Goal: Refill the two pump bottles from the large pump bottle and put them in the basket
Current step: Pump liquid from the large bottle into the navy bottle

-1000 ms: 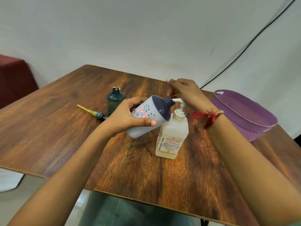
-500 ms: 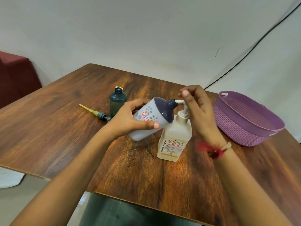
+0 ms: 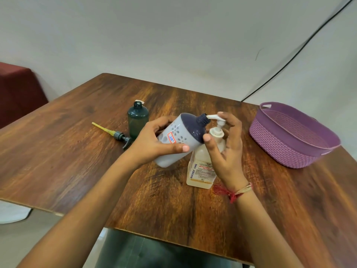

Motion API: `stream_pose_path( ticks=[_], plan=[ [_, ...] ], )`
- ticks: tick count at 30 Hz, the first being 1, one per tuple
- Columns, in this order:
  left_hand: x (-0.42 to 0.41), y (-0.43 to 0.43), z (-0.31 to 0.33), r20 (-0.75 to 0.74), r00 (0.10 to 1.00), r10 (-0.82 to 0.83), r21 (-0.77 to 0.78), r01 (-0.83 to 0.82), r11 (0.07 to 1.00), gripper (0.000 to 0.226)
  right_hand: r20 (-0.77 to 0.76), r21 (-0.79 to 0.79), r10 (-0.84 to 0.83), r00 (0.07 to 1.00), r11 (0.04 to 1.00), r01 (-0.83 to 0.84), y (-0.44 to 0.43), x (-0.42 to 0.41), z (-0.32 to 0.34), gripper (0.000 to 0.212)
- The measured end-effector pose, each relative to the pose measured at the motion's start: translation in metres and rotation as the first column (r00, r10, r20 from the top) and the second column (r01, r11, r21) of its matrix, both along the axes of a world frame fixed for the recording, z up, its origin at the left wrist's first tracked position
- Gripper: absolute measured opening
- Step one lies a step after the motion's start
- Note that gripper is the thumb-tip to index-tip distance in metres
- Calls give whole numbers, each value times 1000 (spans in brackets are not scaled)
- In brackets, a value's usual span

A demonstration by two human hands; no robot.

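Observation:
My left hand [image 3: 152,146] grips a grey bottle with a dark blue top [image 3: 179,140] and holds it tilted, its open neck against the white spout [image 3: 213,117] of the large pump bottle [image 3: 201,171]. The large bottle stands upright on the table. My right hand [image 3: 229,151] curls round its pump, fingertips on top of the pump head and thumb in front of the neck. A small dark green bottle [image 3: 137,120] stands uncapped behind my left hand. Its loose pump with a yellow tube [image 3: 119,135] lies on the table beside it.
A purple woven basket [image 3: 286,147] sits at the right side of the wooden table [image 3: 77,151], with nothing visible inside it. A black cable [image 3: 289,60] runs down the wall behind. A dark red object [image 3: 17,89] stands at the far left.
My right hand has come from behind the pump head down and round it, the thumb now in front. The grey bottle stays tilted at the spout.

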State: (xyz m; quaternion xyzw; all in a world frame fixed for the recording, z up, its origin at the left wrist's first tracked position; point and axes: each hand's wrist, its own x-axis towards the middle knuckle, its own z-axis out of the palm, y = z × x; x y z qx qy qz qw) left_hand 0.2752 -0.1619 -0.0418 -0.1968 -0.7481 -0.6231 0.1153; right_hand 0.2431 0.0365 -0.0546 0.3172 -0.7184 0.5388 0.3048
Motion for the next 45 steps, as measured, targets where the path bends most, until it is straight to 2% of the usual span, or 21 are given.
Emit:
stream_pose_path(
  ticks=[10, 19, 28, 37, 45],
  plan=[
    [-2, -3, 3, -5, 1000, -13, -29, 13, 999, 60, -54, -80, -132, 990, 989, 128, -8, 1, 3, 26],
    [1, -1, 6, 4, 1000, -7, -35, 7, 999, 63, -73, -24, -89, 993, 996, 87, -4, -1, -1, 40],
    [0, -5, 10, 2, 1000, 7, -106, -7, 994, 63, -59, -79, -125, 990, 990, 121, -7, -4, -1, 11],
    [-2, -5, 12, 4, 1000, -18, -63, 18, 998, 60, -85, 0, -65, 994, 998, 65, -4, -5, -3, 44],
    [-2, -9, 8, 32, 999, -27, -78, 30, 997, 60, -66, -17, -105, 992, 994, 104, -6, -2, -2, 32]
  ],
)
